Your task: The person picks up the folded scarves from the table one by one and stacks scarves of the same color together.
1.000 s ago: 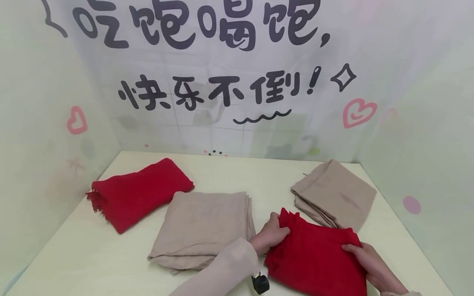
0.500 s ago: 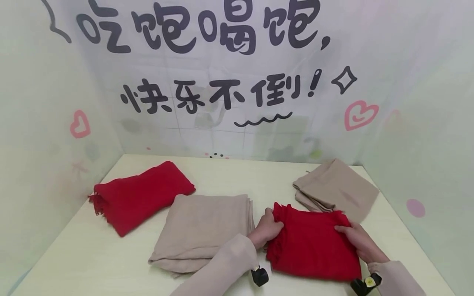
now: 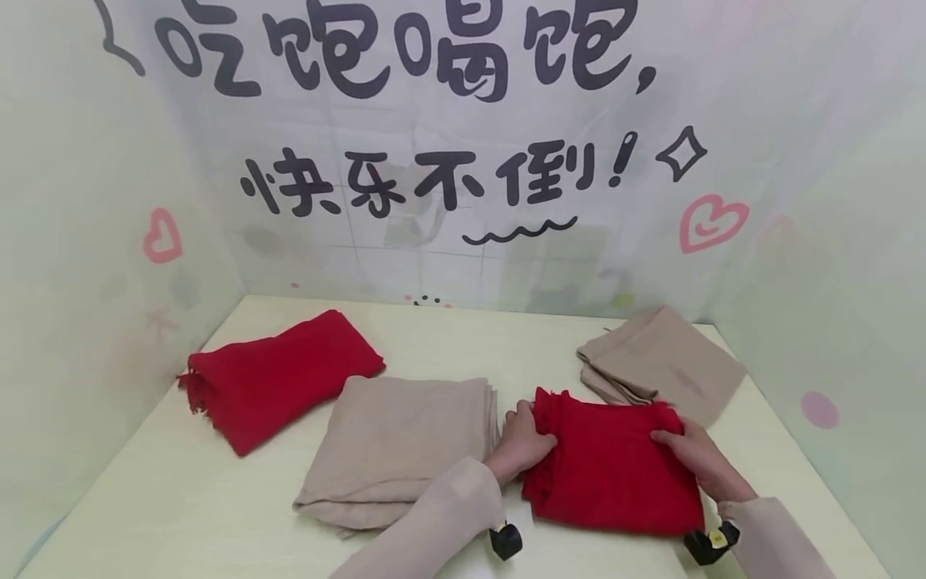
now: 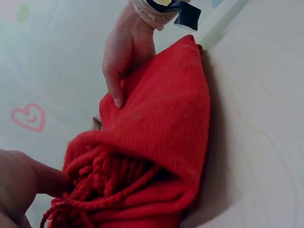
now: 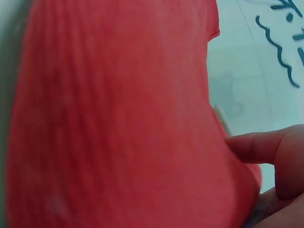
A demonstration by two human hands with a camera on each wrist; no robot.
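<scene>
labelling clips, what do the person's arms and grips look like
The left grip and right grip are gloveless. The left sleeve and right sleeve are pale beige, wrist-length. A black piece shows at the left wrist; a second black piece with a yellow patch at the right.

On the tabletop (image 3: pixel 463 338), read as a dial with twelve at the back wall (image 3: pixel 506 277), the far-left cloth (image 3: pixel 285 374) lies at ten o'clock. The middle cloth (image 3: pixel 405 442) sits just off centre towards nine, its eleven o'clock corner meeting or nearly meeting the far-left cloth. At two lies the far-right cloth (image 3: pixel 673 358). The held cloth (image 3: pixel 615 466) is at four, before the far-right cloth and partly hiding its near corner; contact between them cannot be told. The left grip (image 3: pixel 522 446) is at the held cloth's nine o'clock edge, beside the middle cloth; the right grip (image 3: pixel 698 460) is at its three o'clock edge.
</scene>
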